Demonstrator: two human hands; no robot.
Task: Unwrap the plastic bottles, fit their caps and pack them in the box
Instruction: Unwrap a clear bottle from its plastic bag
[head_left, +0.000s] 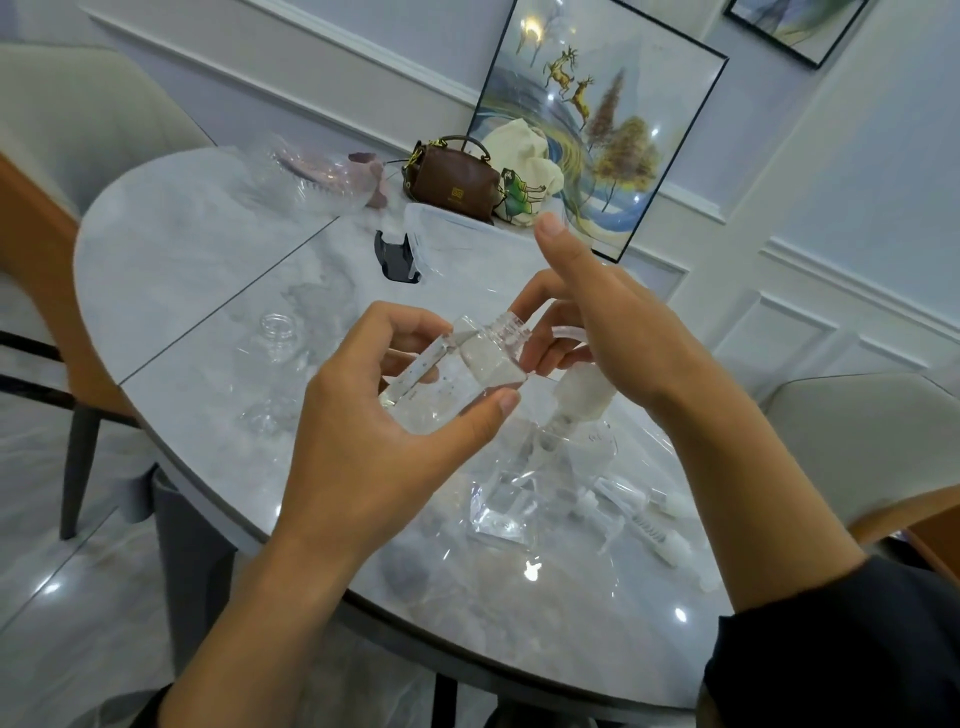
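Observation:
My left hand (363, 431) grips a clear square plastic bottle (483, 364) above the table, its threaded neck open and pointing up right. My right hand (608, 338) holds a white pump cap (582, 395) just right of the bottle's neck, the dip tube curving near the fingers and the index finger stretched up. A second clear bottle (278, 343) without a cap stands on the table to the left. Loose white pump caps (644, 514) and crumpled clear wrapping (504, 499) lie under my right forearm. The clear plastic box (457, 234) sits farther back.
A round marble table (208, 270) carries a brown handbag (452, 179), a cream cloth bag (524, 171), a black holder (395, 254) and clear plastic with a pink comb (311, 176). Chairs stand left and right. A framed picture (597, 119) leans on the wall.

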